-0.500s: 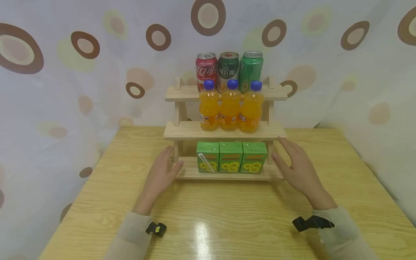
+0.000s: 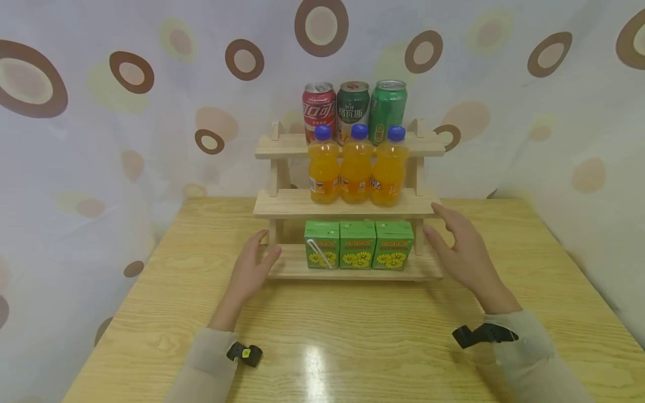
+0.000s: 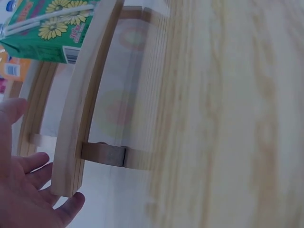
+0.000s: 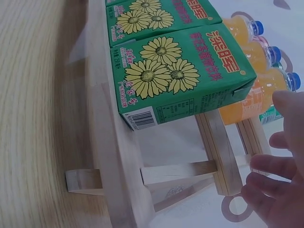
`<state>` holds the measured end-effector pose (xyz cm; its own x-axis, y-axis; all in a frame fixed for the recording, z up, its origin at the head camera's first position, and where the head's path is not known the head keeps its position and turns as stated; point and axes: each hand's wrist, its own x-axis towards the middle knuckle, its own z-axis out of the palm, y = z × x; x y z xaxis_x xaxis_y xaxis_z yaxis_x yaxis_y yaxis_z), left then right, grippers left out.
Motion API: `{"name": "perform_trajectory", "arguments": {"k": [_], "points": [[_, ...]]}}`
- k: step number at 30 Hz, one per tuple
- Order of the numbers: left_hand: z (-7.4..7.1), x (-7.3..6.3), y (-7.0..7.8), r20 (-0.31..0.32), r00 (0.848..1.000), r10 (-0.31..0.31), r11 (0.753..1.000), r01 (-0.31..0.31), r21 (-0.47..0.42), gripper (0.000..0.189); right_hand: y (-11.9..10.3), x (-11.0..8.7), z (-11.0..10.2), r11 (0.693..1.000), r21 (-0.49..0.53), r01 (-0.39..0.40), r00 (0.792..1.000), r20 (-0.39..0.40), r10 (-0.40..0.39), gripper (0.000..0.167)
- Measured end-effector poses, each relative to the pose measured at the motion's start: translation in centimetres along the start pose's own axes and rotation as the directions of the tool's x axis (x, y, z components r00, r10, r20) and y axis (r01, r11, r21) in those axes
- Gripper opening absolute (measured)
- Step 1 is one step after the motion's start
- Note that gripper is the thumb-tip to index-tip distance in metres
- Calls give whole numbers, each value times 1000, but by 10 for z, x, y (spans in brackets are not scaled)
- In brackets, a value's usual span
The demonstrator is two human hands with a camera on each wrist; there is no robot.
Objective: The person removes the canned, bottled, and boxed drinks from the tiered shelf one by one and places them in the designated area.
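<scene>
A three-tier wooden shelf (image 2: 272, 204) stands on the table. My left hand (image 2: 249, 266) is at the left end of its bottom board, thumb apart from the fingers. In the left wrist view, the fingertips (image 3: 71, 206) of that hand lie right around the board's end. On the other side, my right hand (image 2: 463, 252) is beside the right end of the middle board, fingers spread and holding nothing. Three green drink cartons (image 2: 358, 246) stand on the bottom board, the left one with a white straw. Three orange soda bottles (image 2: 356, 173) with blue caps occupy the middle board.
On the top board are a red can (image 2: 319, 109), a dark green can (image 2: 353, 109) and a brighter green can (image 2: 388, 112), partly hidden by the bottles. A patterned cloth (image 2: 151, 168) hangs behind the wooden table (image 2: 353, 336).
My right hand has risen slightly along the shelf's right side. The left hand has drawn back a little to the left. The shelf and drinks stand as before.
</scene>
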<state>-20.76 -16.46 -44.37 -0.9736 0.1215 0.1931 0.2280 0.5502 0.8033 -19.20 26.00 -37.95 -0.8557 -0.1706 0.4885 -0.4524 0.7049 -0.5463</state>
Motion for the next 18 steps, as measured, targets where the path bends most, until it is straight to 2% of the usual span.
{"name": "perform_trajectory", "arguments": {"k": [5, 13, 18], "points": [[1, 2, -3, 4, 999, -49, 998, 49, -46, 76, 2, 4, -1, 998, 62, -28, 1000, 3, 28, 53], [3, 6, -6, 15, 993, -118, 990, 119, -75, 78, 8, 16, 2, 993, 113, 15, 999, -42, -11, 50], [5, 8, -9, 25, 989, -146, 984, 147, -97, 75, 10, 25, 1, 986, 168, -3, 999, -39, 10, 49]]}}
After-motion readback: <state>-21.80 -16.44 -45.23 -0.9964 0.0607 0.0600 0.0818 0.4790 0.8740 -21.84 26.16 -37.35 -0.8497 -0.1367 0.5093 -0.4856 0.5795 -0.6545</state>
